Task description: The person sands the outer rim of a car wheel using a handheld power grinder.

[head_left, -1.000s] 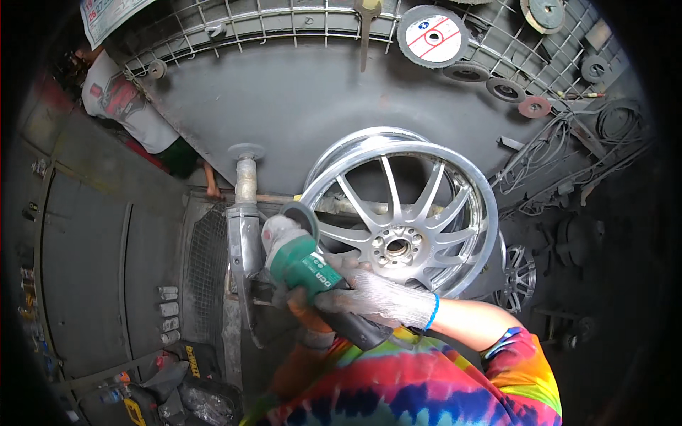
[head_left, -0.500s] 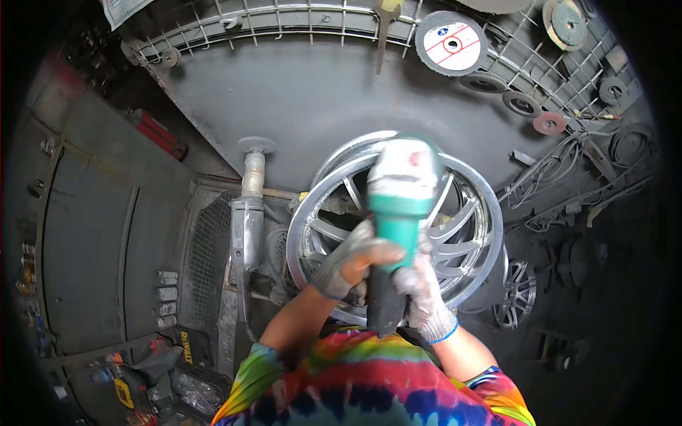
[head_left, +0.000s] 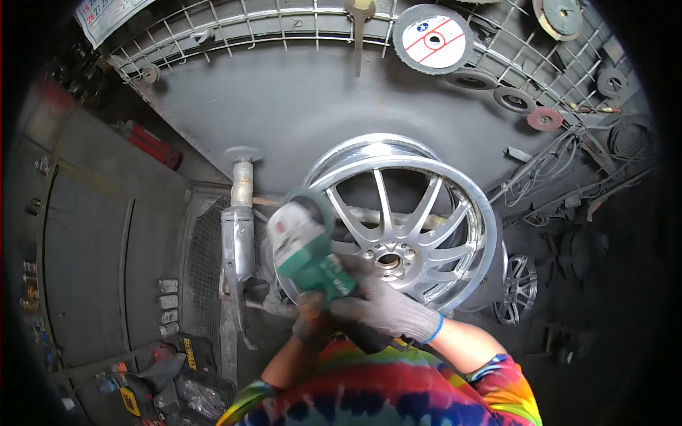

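Observation:
An angle grinder (head_left: pixel 316 259) with a green body and pale head is tilted up to the left, its disc over the wheel's left rim. My right hand (head_left: pixel 387 309), in a whitish work glove with a blue cuff edge, is closed round the body. Lower on the left, my gloved left hand (head_left: pixel 312 318) grips the tool from beneath; its fingers are partly hidden and blurred. Behind the grinder stands a bare metal car wheel rim (head_left: pixel 419 234) with several spokes, leaning back. The grinder covers part of its left side.
Left of the wheel lies a larger grey power tool (head_left: pixel 239 234) with a disc on its end. A wire rack (head_left: pixel 284 32) holds a large grinding disc (head_left: pixel 433 39) and several smaller discs. Cables (head_left: pixel 550 167) hang at right, above another wheel rim (head_left: pixel 518 291). Toolboxes (head_left: pixel 199 387) sit lower left.
The grinder has swung from upright before the wheel to the left, uncovering the hub. My left hand has moved down and left, and my right hand has shifted left along the body.

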`<state>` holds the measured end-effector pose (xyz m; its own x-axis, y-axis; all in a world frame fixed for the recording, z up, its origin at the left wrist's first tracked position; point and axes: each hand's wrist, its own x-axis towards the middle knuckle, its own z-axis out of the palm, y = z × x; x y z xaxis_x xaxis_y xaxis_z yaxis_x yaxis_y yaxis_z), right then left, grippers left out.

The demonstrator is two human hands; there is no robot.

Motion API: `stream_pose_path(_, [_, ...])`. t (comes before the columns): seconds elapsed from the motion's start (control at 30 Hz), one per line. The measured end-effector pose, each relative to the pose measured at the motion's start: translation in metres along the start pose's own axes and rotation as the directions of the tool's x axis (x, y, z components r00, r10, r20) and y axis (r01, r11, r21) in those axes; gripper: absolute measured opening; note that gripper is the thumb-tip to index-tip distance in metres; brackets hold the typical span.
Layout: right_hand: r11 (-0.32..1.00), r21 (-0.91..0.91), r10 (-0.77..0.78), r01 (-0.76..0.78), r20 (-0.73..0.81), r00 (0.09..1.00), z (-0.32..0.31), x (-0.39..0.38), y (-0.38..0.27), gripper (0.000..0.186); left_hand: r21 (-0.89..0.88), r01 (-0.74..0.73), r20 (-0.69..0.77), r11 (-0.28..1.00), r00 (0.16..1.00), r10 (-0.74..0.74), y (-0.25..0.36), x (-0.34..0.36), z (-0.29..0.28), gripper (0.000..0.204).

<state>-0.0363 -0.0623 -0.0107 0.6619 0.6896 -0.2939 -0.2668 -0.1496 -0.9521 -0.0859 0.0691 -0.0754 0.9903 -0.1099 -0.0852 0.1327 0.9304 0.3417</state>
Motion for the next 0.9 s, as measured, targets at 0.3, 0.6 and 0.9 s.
stream_pose_path(0.3, [0.757,0.591,-0.002,0.277,-0.423,0.906,-0.012,-0.032,0.047,0.054,0.481,0.354,0.250,0.802,0.822,-0.512,-0.005,0.085,0.023,0.060])
stream_pose_path(0.6, [0.951,-0.193,0.261,-0.240,0.090,0.961,-0.011,0.002,-0.019,0.044,0.129,-0.093,-0.013,0.987,0.995,0.096,-0.004,0.003,-0.023,0.075])
stream_pose_path(0.9, [0.962,0.172,-0.138,0.211,-0.360,0.923,-0.019,-0.027,0.021,0.045,0.502,0.322,-0.159,0.802,0.947,-0.281,0.001,0.061,0.016,0.070])
